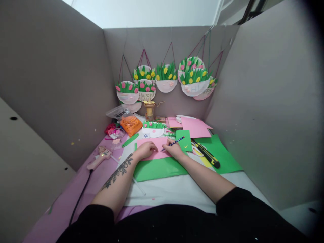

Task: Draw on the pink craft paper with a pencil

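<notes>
A dark blue pencil (179, 140) is gripped in my right hand (172, 149), its tip down on a pink sheet of paper (155, 154). My left hand (145, 151) lies on the left part of that sheet with the fingers resting on it. Beneath the pink sheet is a larger green sheet (157, 172). Just beyond my hands lies a white half-plate (157, 132) with green paper leaves and pink paper flowers. A smaller green piece of paper (185, 145) is to the right of the pencil. I cannot make out any mark on the pink sheet.
On the left are a pink glue gun (100, 159) with a black cord and an orange bag (131, 125). A yellow-black utility knife (206, 153) lies to the right, near more pink paper (194, 127). Several paper-plate flower baskets (166, 83) hang on the back panel; grey panels flank both sides.
</notes>
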Motion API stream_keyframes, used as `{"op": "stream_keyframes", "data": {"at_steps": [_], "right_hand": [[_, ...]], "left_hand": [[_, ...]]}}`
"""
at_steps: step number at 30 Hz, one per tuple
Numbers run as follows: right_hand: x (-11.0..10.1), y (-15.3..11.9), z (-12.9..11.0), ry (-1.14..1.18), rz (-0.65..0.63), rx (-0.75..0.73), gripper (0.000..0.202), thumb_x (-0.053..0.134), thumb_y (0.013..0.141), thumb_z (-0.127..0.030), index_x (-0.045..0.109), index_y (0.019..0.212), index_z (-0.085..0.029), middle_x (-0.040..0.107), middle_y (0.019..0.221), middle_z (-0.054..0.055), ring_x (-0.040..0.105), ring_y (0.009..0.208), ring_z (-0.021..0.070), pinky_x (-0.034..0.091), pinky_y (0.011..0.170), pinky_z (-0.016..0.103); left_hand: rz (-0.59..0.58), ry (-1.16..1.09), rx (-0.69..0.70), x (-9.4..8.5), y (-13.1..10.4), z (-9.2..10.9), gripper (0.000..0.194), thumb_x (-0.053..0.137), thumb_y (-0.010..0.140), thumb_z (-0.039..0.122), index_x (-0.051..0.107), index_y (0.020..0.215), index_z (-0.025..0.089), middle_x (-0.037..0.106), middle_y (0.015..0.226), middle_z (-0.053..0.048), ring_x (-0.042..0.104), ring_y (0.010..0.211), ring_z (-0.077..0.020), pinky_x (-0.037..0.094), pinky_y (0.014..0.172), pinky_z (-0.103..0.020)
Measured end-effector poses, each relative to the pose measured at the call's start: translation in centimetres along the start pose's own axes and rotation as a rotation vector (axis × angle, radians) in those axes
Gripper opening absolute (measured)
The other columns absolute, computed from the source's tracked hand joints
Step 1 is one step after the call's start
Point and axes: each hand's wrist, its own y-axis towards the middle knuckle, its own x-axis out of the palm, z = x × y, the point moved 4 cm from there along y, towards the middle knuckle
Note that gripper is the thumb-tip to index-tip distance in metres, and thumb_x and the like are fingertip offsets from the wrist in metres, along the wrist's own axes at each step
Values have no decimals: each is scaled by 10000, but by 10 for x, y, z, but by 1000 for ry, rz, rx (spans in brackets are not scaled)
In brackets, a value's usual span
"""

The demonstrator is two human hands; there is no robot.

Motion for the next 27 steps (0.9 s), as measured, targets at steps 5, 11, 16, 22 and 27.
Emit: {"op": "stream_keyframes", "data": {"at_steps": [5, 11, 16, 22, 27], "right_hand": [[-1, 1, 2, -2, 34, -13, 281, 584, 625, -268, 336, 502, -215, 367, 473, -63, 366, 496, 114, 287, 500, 244], [-1, 1, 4, 9, 36, 3, 279, 586, 619, -276, 338, 505, -217, 363, 471, -66, 363, 492, 113, 292, 500, 243], [-2, 2, 3, -6, 54, 3, 263, 573, 618, -260, 341, 502, -215, 367, 469, -63, 372, 498, 116, 293, 504, 243], [-1, 3, 7, 3, 50, 1, 261, 575, 623, -267, 348, 505, -214, 375, 473, -64, 378, 500, 116, 293, 505, 241], [-3, 3, 6, -5, 80, 2, 257, 560, 623, -257, 333, 509, -216, 357, 477, -65, 371, 500, 116, 290, 506, 241]], "left_hand": [[5, -2, 10, 1, 0, -1, 392, 441, 665, -8, 711, 876, 183, 664, 909, -31, 587, 849, -137, 433, 844, -234], [4, -3, 3, 1, 0, -2, 391, 444, 672, -7, 709, 879, 190, 660, 917, -25, 586, 852, -131, 432, 848, -230], [-3, -4, 1, 0, 0, -1, 398, 440, 670, -13, 710, 879, 191, 661, 916, -24, 586, 858, -132, 431, 854, -232], [-7, -2, -1, 1, 1, -2, 390, 440, 673, -4, 708, 880, 188, 660, 921, -30, 589, 858, -135, 432, 853, -235], [-1, -2, 3, 2, 1, -3, 391, 438, 670, -2, 708, 880, 187, 660, 915, -31, 588, 852, -135, 435, 846, -236]]}}
